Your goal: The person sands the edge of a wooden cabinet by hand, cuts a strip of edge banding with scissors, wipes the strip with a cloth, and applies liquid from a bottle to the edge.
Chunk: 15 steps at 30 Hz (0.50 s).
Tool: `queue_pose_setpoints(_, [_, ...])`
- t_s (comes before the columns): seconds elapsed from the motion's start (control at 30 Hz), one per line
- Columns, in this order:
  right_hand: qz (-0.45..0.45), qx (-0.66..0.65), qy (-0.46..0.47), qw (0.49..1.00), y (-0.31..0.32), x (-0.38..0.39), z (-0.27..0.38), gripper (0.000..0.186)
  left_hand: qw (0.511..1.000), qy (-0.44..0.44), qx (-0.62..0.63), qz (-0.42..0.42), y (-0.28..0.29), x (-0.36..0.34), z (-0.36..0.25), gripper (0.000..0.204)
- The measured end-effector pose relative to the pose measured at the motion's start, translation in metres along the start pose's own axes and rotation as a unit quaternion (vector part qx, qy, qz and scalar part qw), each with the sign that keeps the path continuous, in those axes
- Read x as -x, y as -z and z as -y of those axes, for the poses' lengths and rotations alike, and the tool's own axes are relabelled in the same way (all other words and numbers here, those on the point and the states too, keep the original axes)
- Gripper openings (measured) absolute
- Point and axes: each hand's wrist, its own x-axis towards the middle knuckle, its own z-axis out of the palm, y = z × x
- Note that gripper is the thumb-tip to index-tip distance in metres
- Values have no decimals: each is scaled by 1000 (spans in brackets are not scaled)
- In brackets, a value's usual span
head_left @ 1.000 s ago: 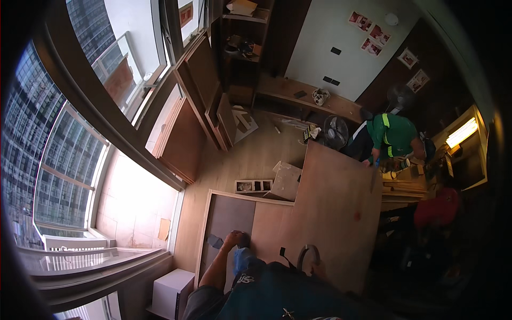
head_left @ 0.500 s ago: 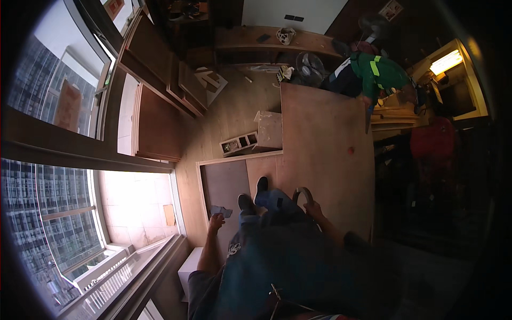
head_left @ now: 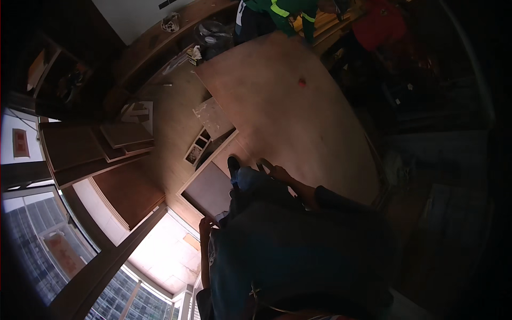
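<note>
Resting on the big plywood sheet [head_left: 298,117], your right hand [head_left: 277,172] lies with its fingers spread and pointing away from you, flat against the wood near the sheet's close edge. Your knee in blue trousers and the dark shoe [head_left: 233,162] sit just to the left of that hand. Your left hand [head_left: 205,224] hangs low beside your body, over the pale floor by the window; whether its fingers are curled or loose you cannot tell, it is too dark and small. Beyond your right hand a small red object [head_left: 302,82] lies on the sheet, well apart from your fingers. At the far end of the sheet another person in a green jacket [head_left: 277,8] bends over it.
</note>
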Motion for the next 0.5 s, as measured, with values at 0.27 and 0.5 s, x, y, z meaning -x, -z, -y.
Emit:
queue_pose_setpoints(0.27, [-122,-338,34,933,24,-16,19,22,996,53,0,65,16,-103,-150,33])
queue_pose_setpoints(0.5, [-194,-333,-35,922,50,-33,-23,23,986,-40,-136,83,-78,-140,-290,35])
